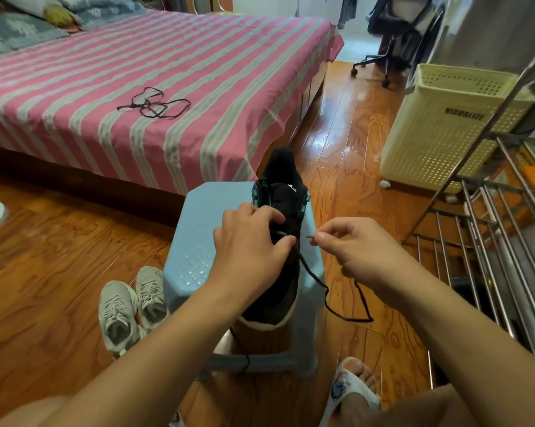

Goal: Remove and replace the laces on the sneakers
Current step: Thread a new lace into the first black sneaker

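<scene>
A: While the black sneaker [283, 241] is stood on the blue stool [195, 241], toe pointing away, where are the hands placed?

B: The left hand [251, 245] is laid over the lacing area of the shoe, fingers curled; the lace [321, 291] near the eyelets is touched by thumb and forefinger, but whether it is actually pinched there cannot be told. The right hand [349, 245] is held just to the right of the shoe, and the lace tip is pinched between thumb and forefinger, so a narrow grip is closed on the lace.

A: Lace path?

B: It is run from the eyelets down past the stool edge, looped low over the wooden floor [44, 257], then brought back up to the right hand. Another strand is seen hanging below the front of the stool.

A: Anything else noted?

B: A second black lace [155, 103] is left in a loose tangle on the pink striped bed [198, 72]. A pair of grey sneakers [130, 306] is set on the floor just left of the stool. A cream laundry basket [438, 127] and a metal rack [491, 241] are seen on the right, and a foot in a white slipper [352, 386] at the bottom.
</scene>
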